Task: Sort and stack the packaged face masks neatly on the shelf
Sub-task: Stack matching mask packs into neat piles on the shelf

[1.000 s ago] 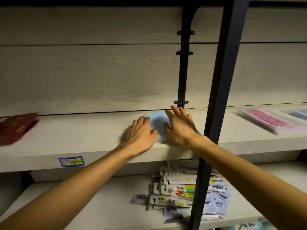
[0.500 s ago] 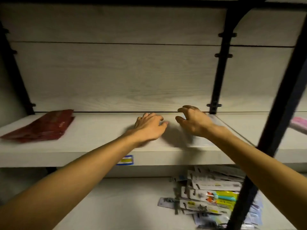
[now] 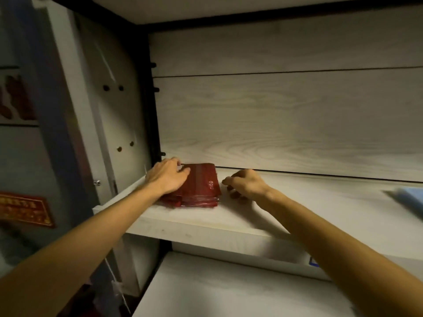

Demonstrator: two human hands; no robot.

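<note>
A small stack of red packaged face masks (image 3: 202,187) lies at the left end of the pale wooden shelf (image 3: 229,223), close to the back wall. My left hand (image 3: 167,176) rests flat on the stack's left part, fingers spread over its top. My right hand (image 3: 246,183) is on the shelf just right of the stack, fingers curled, apart from the packs by a small gap. A blue pack (image 3: 409,197) shows blurred at the far right edge of the shelf.
A side panel with holes (image 3: 114,124) and a black upright (image 3: 153,99) close the shelf on the left. A red label (image 3: 25,210) hangs on the grey surface farther left. A lower shelf board (image 3: 229,291) runs beneath. Another shelf caps the space above.
My view and both hands have swung left, away from the blue pack at the shelf's middle to the red stack at the left end. My left hand now lies on the red packs.
</note>
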